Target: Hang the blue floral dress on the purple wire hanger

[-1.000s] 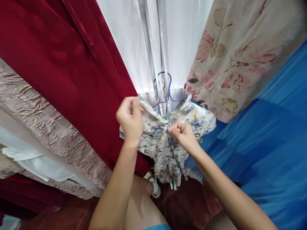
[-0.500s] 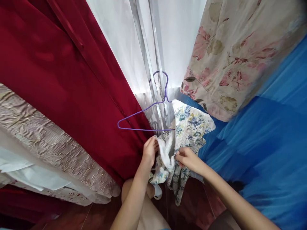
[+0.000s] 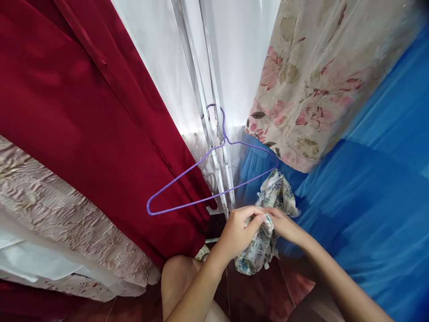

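A white garment with a blue floral print [image 3: 256, 256] is bunched between my two hands, below the right side of a purple clothes hanger [image 3: 187, 171]. My left hand [image 3: 241, 230] is closed on the cloth, thumb over its top edge. Close against it, my right hand [image 3: 282, 225] also grips the garment; its fingertips are partly hidden behind the cloth. One part of the garment rises to the hanger's lower right corner; whether it is still looped there I cannot tell. The hanger hooks onto a metal rack post [image 3: 197, 85] and tilts down to the left.
A long red garment [image 3: 110, 147] and a textured pale pink one [image 3: 67, 210] hang on the left. White fabric [image 3: 150, 49] is behind the post. To the right hang a beige garment with pink flowers [image 3: 301, 89] and blue tulle [image 3: 362, 201]. Dark red floor tiles [image 3: 248, 295] lie below.
The floral garment has come down off the hanger's right shoulder, baring the purple bar. My left hand has moved right to meet my right hand. The hanger now tilts lower on its left.
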{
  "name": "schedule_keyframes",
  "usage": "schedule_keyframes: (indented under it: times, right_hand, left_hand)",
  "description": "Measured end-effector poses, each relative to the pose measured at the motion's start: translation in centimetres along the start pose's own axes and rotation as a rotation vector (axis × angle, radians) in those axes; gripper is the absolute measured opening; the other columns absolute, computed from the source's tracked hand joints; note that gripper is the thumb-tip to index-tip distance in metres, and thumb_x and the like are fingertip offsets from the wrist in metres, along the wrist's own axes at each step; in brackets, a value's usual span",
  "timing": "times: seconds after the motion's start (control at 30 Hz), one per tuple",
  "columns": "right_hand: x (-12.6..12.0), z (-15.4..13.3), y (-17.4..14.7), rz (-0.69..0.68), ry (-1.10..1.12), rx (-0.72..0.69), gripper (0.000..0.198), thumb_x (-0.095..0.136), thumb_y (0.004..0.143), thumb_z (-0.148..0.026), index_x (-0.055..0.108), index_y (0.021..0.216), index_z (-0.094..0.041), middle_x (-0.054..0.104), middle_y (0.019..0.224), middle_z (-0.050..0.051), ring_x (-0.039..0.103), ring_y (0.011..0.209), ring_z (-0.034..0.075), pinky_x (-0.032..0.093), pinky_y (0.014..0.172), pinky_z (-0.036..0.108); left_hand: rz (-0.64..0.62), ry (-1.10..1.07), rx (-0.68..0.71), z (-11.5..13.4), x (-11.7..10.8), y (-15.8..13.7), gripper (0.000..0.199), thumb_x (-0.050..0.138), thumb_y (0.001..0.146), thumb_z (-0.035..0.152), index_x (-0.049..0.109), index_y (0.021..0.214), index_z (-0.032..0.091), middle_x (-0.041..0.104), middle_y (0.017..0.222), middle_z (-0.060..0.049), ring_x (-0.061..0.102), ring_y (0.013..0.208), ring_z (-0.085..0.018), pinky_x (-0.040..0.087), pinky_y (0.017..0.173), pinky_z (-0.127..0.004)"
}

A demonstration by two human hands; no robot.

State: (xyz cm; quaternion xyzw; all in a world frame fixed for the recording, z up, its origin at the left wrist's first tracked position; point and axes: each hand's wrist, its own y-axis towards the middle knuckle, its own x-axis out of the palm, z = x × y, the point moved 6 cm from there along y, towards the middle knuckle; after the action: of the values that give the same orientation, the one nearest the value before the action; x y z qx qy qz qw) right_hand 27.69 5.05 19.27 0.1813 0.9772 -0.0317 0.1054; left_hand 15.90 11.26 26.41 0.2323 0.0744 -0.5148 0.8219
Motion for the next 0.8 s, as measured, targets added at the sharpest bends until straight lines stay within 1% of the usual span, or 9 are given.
schedule_keyframes:
  times: [0.13, 0.2, 0.27, 0.3, 0.4, 0.47, 0.57, 0.67, 0.8]
  right_hand:
    - [3.2, -1.7, -1.1, -0.275, 0.628, 0.205, 0.059, 0.047, 0.090, -0.072, 0.063, 0.069, -0.019, 0.060, 0.066, 0.003, 0.060, 0.065, 0.018, 0.050, 0.070, 0.031]
    - [4.5, -2.8, -1.5, -0.356, 0.802, 0.273, 0.057, 0.050, 0.090, -0.071, 0.066, 0.074, -0.018, 0.064, 0.071, 0.004, 0.062, 0.067, 0.017, 0.052, 0.071, 0.029]
    - [4.9, -4.1, -1.9, -0.421, 0.836, 0.281, 0.046, 0.066, 0.084, -0.062, 0.069, 0.081, -0.016, 0.065, 0.074, 0.003, 0.062, 0.065, 0.014, 0.051, 0.068, 0.025]
    - [4.8, -4.9, -2.1, -0.467, 0.794, 0.267, 0.039, 0.076, 0.078, -0.053, 0.070, 0.084, -0.015, 0.065, 0.075, 0.003, 0.061, 0.063, 0.013, 0.050, 0.065, 0.023]
    - [3.2, -7.4, -2.1, -0.557, 0.537, 0.164, 0.027, 0.084, 0.065, -0.024, 0.069, 0.084, -0.013, 0.065, 0.071, 0.000, 0.056, 0.056, 0.010, 0.043, 0.054, 0.019]
    - [1.0, -9.1, -1.1, -0.462, 0.346, 0.056, 0.014, 0.077, 0.071, -0.020, 0.067, 0.079, -0.015, 0.063, 0.066, -0.002, 0.052, 0.052, 0.009, 0.037, 0.049, 0.018]
    - [-2.3, -11.3, 1.3, -0.183, 0.051, -0.141, 0.006, 0.070, 0.076, -0.021, 0.067, 0.075, -0.016, 0.061, 0.065, -0.002, 0.051, 0.054, 0.010, 0.035, 0.049, 0.020]
    - [-3.6, -12.3, 4.0, 0.006, -0.165, -0.250, 0.015, 0.067, 0.076, -0.024, 0.072, 0.088, -0.016, 0.064, 0.071, 0.000, 0.054, 0.060, 0.013, 0.038, 0.055, 0.023]
    - [-3.8, -12.2, 6.7, 0.127, -0.466, -0.351, 0.040, 0.064, 0.075, -0.025, 0.074, 0.113, -0.017, 0.062, 0.071, -0.001, 0.050, 0.061, 0.015, 0.036, 0.057, 0.026]
  left_hand:
    - [0.011, 0.111, 0.053, 1.3, -0.3, -1.2, 0.023, 0.054, 0.098, 0.030, 0.072, 0.090, 0.021, 0.069, 0.087, -0.005, 0.062, 0.084, -0.020, 0.047, 0.085, -0.032]
    - [0.078, 0.206, 0.063, 1.7, -1.5, -1.5, 0.018, 0.057, 0.096, 0.032, 0.072, 0.100, 0.022, 0.067, 0.094, -0.007, 0.060, 0.091, -0.021, 0.046, 0.089, -0.034]
    - [0.081, 0.188, 0.025, 1.3, -2.6, -1.9, 0.029, 0.065, 0.091, 0.036, 0.067, 0.117, 0.023, 0.064, 0.108, -0.008, 0.058, 0.104, -0.024, 0.045, 0.096, -0.036]
    - [0.019, 0.112, -0.016, 0.6, -2.8, -2.2, 0.038, 0.067, 0.089, 0.039, 0.063, 0.124, 0.023, 0.063, 0.114, -0.008, 0.057, 0.109, -0.024, 0.044, 0.098, -0.035]
    - [-0.314, -0.107, -0.222, -2.3, -2.0, -4.4, 0.041, 0.070, 0.084, 0.050, 0.066, 0.110, 0.018, 0.067, 0.103, -0.005, 0.060, 0.096, -0.023, 0.049, 0.083, -0.030]
    - [-0.356, -0.099, -0.346, -4.0, -2.5, -6.1, 0.039, 0.067, 0.085, 0.053, 0.067, 0.094, 0.015, 0.067, 0.089, -0.003, 0.059, 0.082, -0.020, 0.048, 0.072, -0.027]
    - [-0.130, 0.023, -0.355, -4.3, -5.8, -7.4, 0.029, 0.054, 0.095, 0.042, 0.066, 0.095, 0.015, 0.068, 0.091, -0.003, 0.060, 0.082, -0.020, 0.046, 0.071, -0.027]
    - [-0.060, 0.324, -0.324, -3.0, -9.6, -7.7, 0.014, 0.052, 0.089, 0.021, 0.064, 0.096, 0.019, 0.068, 0.085, -0.001, 0.061, 0.078, -0.019, 0.046, 0.071, -0.028]
    - [-0.037, 0.851, -0.185, -1.2, -15.3, -7.5, 0.022, 0.050, 0.076, 0.010, 0.065, 0.087, 0.022, 0.069, 0.083, -0.001, 0.062, 0.081, -0.021, 0.042, 0.100, -0.042]
